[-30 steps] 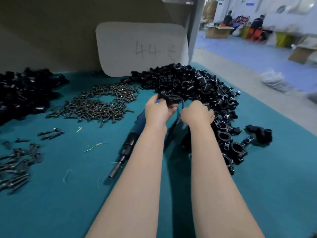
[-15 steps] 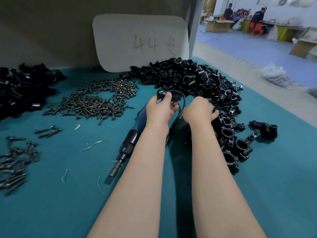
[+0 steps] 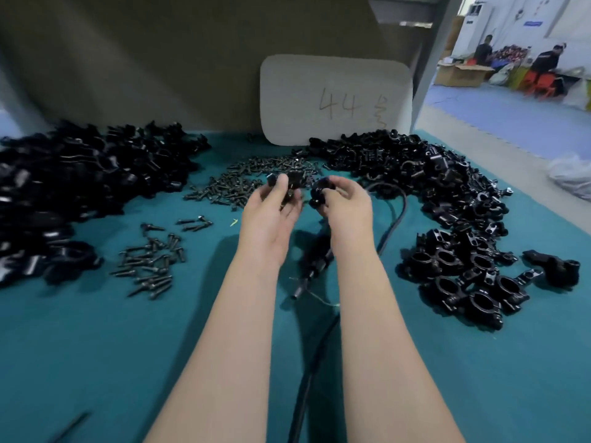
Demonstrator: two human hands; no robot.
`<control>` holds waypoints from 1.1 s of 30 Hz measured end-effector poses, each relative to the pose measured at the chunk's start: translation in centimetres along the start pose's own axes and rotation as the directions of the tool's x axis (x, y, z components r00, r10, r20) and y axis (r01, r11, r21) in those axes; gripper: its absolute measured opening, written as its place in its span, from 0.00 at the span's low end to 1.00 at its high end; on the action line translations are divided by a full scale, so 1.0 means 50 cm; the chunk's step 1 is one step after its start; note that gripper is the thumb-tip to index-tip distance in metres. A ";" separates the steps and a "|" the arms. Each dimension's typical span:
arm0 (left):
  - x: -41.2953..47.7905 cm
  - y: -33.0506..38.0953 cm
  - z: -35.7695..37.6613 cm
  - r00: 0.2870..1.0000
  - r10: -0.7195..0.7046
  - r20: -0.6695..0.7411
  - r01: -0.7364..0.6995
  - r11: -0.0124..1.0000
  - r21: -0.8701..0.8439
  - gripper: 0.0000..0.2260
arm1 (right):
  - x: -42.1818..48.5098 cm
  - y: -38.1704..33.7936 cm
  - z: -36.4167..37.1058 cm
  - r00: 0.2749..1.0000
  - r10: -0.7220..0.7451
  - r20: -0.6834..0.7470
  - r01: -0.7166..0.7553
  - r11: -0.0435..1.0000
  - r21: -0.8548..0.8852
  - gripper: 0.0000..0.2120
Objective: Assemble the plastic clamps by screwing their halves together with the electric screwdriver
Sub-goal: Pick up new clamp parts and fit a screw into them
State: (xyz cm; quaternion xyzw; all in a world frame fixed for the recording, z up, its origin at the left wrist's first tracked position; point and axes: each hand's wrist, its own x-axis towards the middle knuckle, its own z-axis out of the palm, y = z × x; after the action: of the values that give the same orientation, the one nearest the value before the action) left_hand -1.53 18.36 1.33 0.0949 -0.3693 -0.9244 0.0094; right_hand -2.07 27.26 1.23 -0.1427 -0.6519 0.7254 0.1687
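My left hand [image 3: 274, 210] holds a black clamp half [image 3: 289, 182] above the green table, thumb on its top. Close beside it, my right hand [image 3: 347, 204] grips another black clamp half [image 3: 321, 191]; the two pieces are a small gap apart. The electric screwdriver [image 3: 315, 263] lies on the mat below and between my wrists, tip toward me, partly hidden by my right forearm. Its black cable [image 3: 395, 212] loops off to the right. A heap of dark screws [image 3: 256, 180] lies just behind my hands.
Large piles of black clamp parts lie at the left [image 3: 80, 187] and at the back right [image 3: 415, 167]. Assembled clamps [image 3: 463, 273] sit at the right. A smaller group of screws [image 3: 153, 260] lies left of my arms. A white board [image 3: 335, 100] leans on the back wall.
Both hands have lifted off the right pile, each with a clamp half, and moved left above the screws. My view has swung left, showing more of the left pile.
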 end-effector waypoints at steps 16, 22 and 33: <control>0.010 0.059 -0.166 0.993 -0.068 -0.096 0.045 0.974 -0.222 0.07 | -0.071 0.061 0.141 0.977 0.134 0.163 -0.177 0.943 0.283 0.04; 0.009 0.053 -0.163 0.991 -0.106 -0.084 0.092 0.983 -0.158 0.06 | -0.071 0.057 0.137 0.964 0.169 0.203 -0.242 0.872 0.425 0.06; 0.020 0.043 -0.156 0.998 0.018 -0.064 -0.014 0.999 0.051 0.19 | -0.075 0.067 0.143 0.939 0.129 0.318 -0.181 0.973 0.141 0.09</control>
State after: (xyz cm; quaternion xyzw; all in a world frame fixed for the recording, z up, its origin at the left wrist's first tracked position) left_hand -1.18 11.39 -2.90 0.1221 -0.3928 -0.9111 0.0263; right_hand -1.94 18.92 -1.38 -0.0644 -0.5931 0.8023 0.0189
